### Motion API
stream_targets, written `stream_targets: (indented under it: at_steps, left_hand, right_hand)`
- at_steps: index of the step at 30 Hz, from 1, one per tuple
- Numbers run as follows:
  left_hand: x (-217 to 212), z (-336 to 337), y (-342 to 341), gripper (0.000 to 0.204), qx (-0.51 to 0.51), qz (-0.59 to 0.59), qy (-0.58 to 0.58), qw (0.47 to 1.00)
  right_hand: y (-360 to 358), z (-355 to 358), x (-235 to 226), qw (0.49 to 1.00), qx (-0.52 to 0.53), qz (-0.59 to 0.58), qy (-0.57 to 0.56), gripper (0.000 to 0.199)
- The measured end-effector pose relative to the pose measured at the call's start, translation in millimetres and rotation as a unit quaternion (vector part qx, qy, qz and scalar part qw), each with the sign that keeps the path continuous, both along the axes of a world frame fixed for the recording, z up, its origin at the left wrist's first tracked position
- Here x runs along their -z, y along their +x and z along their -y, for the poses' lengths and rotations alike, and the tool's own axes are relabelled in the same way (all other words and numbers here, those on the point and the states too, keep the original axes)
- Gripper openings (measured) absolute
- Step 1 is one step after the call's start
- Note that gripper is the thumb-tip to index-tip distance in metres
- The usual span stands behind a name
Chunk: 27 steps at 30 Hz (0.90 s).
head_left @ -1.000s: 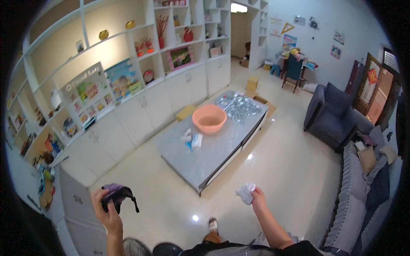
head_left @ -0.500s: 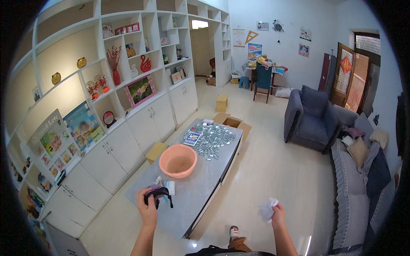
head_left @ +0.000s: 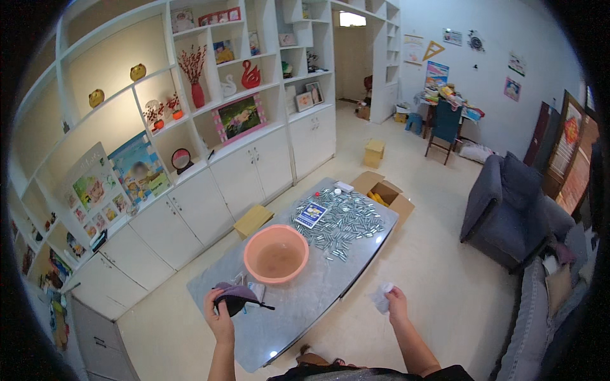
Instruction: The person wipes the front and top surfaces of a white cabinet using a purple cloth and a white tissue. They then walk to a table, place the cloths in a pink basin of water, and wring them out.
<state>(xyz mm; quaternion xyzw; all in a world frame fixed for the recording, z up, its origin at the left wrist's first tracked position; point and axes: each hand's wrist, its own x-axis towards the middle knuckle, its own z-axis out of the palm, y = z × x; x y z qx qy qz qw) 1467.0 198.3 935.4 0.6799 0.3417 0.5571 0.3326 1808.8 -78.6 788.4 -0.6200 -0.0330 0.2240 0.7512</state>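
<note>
We hold our left hand (head_left: 219, 315) up over the near end of the grey marble table (head_left: 305, 311), its fingers curled and pinched around a dark purple-and-black pouch (head_left: 234, 296) with a thin black strap trailing to the right of the fingertips. Just beyond those fingers, farther along the tabletop, sits a round pink basin (head_left: 276, 253), and a small pale packet lies between it and the pouch. Our right hand (head_left: 397, 299) hangs off the table's right edge, over the cream floor, fingers closed on a crumpled white cloth (head_left: 382, 297) that bulges to the left of the knuckles. Well beyond both hands, a heap of small silvery pieces (head_left: 343, 222) covers the far end of the table, with a blue card (head_left: 311, 214) at its left.
</note>
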Motion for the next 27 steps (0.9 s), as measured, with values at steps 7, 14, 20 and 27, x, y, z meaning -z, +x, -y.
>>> stream_targets:
  at_steps: [7,14,20,27]
  left_hand:
    - [32,-68,17,0.02,-0.079,-0.01,-0.031,0.996]
    - [55,-129,55,0.028,-0.088,-0.101,-0.068,0.989]
    - [69,-165,92,0.029,-0.136,-0.192,-0.052,0.97]
    - [101,-196,143,0.021,-0.162,-0.27,-0.053,0.948]
  right_hand:
    - [28,-123,-3,0.995,-0.092,0.013,0.019,0.038]
    - [70,-195,-3,0.992,-0.118,0.01,-0.038,0.038]
    - [80,-266,27,0.97,-0.2,0.035,-0.132,0.036]
    - [111,-359,78,0.931,-0.339,0.028,-0.135,0.032]
